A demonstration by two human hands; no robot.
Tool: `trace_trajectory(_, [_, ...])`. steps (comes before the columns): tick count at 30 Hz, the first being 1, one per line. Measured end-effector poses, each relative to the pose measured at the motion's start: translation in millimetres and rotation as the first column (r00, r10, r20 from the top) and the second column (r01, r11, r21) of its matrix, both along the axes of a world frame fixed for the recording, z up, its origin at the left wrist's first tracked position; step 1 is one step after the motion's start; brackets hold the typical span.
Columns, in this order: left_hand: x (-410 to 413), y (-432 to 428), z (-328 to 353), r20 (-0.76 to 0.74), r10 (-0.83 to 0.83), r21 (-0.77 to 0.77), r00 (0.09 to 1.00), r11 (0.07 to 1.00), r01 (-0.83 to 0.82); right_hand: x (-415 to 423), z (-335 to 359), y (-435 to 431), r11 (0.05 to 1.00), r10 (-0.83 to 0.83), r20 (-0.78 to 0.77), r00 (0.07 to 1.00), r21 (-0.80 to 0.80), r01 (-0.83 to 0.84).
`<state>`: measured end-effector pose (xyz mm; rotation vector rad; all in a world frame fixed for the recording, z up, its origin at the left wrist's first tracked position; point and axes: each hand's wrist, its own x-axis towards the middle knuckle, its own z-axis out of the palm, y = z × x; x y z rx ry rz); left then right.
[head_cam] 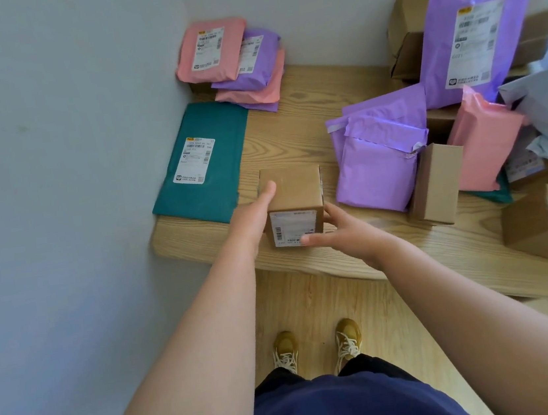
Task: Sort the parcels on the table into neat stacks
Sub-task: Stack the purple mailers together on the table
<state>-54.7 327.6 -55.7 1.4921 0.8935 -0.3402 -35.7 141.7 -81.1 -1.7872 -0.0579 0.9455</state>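
Box (292, 187): plain brown cardboard, white label (294, 227) with black barcode. Flat mailer (198, 161): teal. Corner stack (242, 70): pink and purple alternating. Table (290, 129): light wood grain. Shoes (284, 344): tan, white laces (286, 359).

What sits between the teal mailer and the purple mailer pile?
Head view: the cardboard box, held between left hand and right hand; bare tabletop behind it.
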Motion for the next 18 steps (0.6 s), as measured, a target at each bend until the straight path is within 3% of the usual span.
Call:
trace_trajectory(6, [10, 17, -4, 0.011, 0.099, -0.007, 0.995, 0.995, -0.099, 4, 8, 4, 0.969, -0.247, 0.047, 0.968, -0.004, 0.247])
trace_trajectory(10, [4, 16, -18, 0.029, 0.032, -0.084, 0.999, 0.996, -0.029, 1, 7, 5, 0.952, -0.304, -0.047, 0.951, 0.003, 0.305])
trace_trajectory(18, [-8, 19, -30, 0.043, 0.084, -0.221, 0.996, 0.972, -0.073, -3, 5, 1, 0.931, -0.365, -0.086, 0.927, -0.014, 0.365])
